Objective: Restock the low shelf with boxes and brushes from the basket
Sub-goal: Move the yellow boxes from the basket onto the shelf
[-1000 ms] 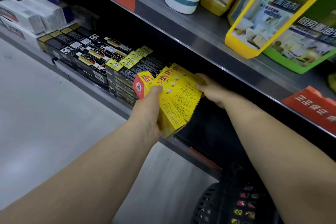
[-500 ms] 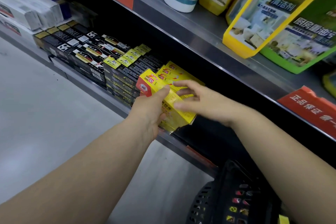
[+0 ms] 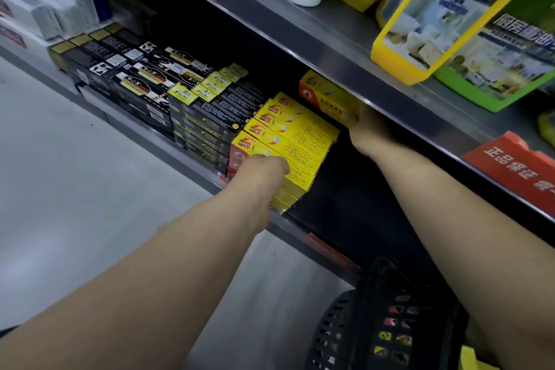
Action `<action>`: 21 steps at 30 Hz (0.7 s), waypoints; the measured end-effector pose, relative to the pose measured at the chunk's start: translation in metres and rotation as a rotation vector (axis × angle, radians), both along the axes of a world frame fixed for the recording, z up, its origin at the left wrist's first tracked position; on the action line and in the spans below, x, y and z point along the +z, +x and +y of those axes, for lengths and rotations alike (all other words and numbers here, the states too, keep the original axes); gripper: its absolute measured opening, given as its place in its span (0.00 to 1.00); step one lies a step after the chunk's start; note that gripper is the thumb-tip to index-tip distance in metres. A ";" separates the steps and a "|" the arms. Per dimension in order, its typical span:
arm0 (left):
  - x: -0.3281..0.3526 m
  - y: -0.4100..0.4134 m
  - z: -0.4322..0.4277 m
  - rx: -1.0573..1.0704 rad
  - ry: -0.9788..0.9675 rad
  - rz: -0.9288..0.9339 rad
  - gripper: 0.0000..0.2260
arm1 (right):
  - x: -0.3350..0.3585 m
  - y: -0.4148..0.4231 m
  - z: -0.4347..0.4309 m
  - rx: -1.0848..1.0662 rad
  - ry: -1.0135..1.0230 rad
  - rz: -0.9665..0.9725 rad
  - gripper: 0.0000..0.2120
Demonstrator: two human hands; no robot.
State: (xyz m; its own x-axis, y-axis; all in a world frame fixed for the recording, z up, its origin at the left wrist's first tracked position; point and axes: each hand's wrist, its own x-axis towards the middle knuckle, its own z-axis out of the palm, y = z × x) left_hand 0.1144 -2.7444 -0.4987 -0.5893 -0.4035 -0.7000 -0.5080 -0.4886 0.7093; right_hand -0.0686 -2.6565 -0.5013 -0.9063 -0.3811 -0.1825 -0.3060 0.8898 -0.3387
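On low shelf, at front edge: box stack. L hand on stack's near end. R hand w/ one box above & behind stack, just under upper shelf. Touching stack's left: more boxes. Below low shelf, to right: basket.

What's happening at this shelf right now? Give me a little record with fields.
Place: low shelf, shop aisle
Left hand: resting on the front of the yellow box stack, fingers hidden
Right hand: gripping a loose yellow box, raised behind the stack
Neighbours: black boxes left of the stack
Basket: black, lower right, packets visible through its holes
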 end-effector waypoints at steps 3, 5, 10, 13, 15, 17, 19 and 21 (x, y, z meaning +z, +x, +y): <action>0.000 -0.003 0.003 0.031 0.046 -0.043 0.17 | -0.016 -0.016 -0.011 0.058 -0.044 -0.081 0.23; 0.000 -0.003 0.003 0.053 0.043 -0.022 0.17 | -0.026 -0.019 -0.019 0.064 -0.098 -0.135 0.22; 0.002 -0.003 0.003 -0.053 -0.041 -0.049 0.19 | -0.041 -0.020 -0.025 0.084 0.022 -0.121 0.22; 0.005 -0.004 0.002 -0.056 -0.078 -0.040 0.19 | -0.036 -0.019 -0.022 0.069 0.041 -0.180 0.25; 0.012 -0.002 0.002 -0.032 -0.097 0.016 0.17 | -0.023 -0.009 -0.017 0.057 0.039 -0.192 0.28; 0.021 0.000 0.007 -0.046 -0.109 0.045 0.17 | -0.003 0.011 -0.006 0.080 -0.040 -0.214 0.27; 0.029 0.003 0.015 -0.070 -0.124 0.099 0.17 | 0.021 0.039 0.016 0.111 -0.169 -0.233 0.23; 0.039 0.008 0.028 -0.109 -0.192 0.204 0.14 | 0.043 0.069 0.050 0.150 -0.313 -0.205 0.18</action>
State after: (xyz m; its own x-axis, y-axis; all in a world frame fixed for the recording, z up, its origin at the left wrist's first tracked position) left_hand 0.1227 -2.7167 -0.4600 -0.7571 -0.4439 -0.4793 -0.3871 -0.2861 0.8765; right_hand -0.0001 -2.6069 -0.4581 -0.7936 -0.5719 -0.2077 -0.3225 0.6849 -0.6534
